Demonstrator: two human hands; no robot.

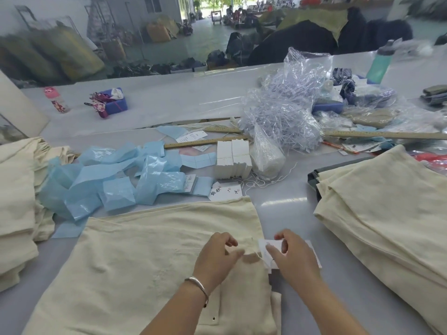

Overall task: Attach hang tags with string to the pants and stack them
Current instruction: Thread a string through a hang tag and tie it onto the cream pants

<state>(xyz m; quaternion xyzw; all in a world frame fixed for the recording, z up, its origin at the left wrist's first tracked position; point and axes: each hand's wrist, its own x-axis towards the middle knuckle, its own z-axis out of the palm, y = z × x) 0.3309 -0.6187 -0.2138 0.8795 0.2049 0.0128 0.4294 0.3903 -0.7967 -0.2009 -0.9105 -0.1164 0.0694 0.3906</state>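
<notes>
Both hands [219, 256] [294, 256] pinching thin string [259, 257] at rectangular card tag [274, 246], nubby cream pants [145, 257]

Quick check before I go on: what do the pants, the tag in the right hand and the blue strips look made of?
Pants: cream woven cloth, matte, probably cotton or linen; soft folds and a slightly nubby surface.
Hang tag, held by the right hand: white card, flat and stiff-looking, with print.
Blue strips: thin glossy plastic film; shiny, crinkled highlights.
</notes>
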